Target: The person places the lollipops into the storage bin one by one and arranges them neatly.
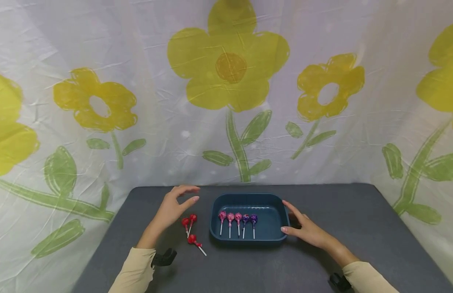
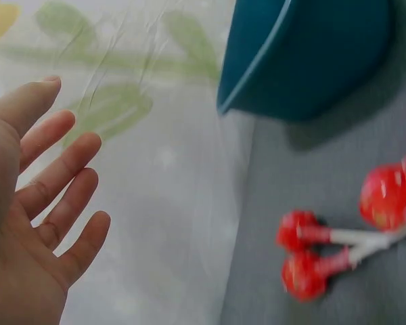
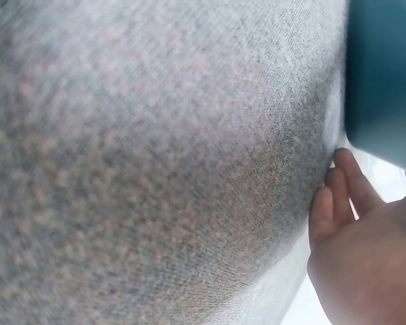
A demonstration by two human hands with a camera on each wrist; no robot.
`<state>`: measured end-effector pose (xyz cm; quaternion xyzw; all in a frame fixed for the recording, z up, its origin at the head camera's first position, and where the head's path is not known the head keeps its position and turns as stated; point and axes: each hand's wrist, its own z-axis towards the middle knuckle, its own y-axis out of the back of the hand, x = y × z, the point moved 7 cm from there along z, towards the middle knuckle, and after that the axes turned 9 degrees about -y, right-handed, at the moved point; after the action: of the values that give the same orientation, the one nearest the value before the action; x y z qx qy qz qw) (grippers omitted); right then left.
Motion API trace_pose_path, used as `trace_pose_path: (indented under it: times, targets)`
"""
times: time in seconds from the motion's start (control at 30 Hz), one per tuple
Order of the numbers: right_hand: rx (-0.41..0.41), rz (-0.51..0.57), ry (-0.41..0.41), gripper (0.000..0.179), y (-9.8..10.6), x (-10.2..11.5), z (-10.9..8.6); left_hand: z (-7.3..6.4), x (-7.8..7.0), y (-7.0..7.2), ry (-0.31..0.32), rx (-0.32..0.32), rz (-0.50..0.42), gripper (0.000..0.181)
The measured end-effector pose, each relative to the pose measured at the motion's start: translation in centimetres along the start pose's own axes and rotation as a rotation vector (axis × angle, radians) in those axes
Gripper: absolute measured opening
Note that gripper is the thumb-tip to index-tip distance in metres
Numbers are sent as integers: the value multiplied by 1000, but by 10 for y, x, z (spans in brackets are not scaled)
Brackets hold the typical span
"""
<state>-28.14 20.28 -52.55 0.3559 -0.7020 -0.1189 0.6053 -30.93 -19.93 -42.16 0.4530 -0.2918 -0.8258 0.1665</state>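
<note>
A dark blue tray (image 1: 274, 201) sits mid-table with several pink and purple lollipops (image 1: 237, 221) lined up inside. Three red lollipops (image 1: 190, 230) lie on the grey table to its left; the left wrist view shows them too, red lollipops (image 2: 338, 244) beside the tray (image 2: 311, 61). My left hand (image 1: 175, 207) hovers open above the red lollipops, fingers spread and holding nothing; the fingers (image 2: 61, 176) show straight. My right hand (image 1: 303, 228) rests against the tray's right side with straight fingers and thumb at the near corner. In the right wrist view its fingers (image 3: 338, 200) touch the tray (image 3: 382, 74).
The grey table (image 1: 358, 228) is backed by a white cloth with yellow flowers (image 1: 230, 65) that curves round both sides. Black wrist-camera mounts (image 1: 164, 257) sit on both sleeves.
</note>
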Motion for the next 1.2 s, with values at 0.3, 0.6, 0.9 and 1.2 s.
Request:
trace_pose_path:
  times: [0.3, 0.6, 0.9, 1.2]
  targets:
    - [1, -3, -3, 86, 1, 2, 0, -27, 27, 19, 30, -39, 58, 37]
    - [-4, 7, -21, 85, 0, 2, -1, -54, 61, 10, 58, -31, 70, 42]
    - [-2, 11, -8, 86, 1, 1, -1, -69, 87, -4, 132, 3, 57, 42]
    - [7, 13, -1, 85, 0, 2, -1, -71, 93, -16, 186, 15, 109, 38]
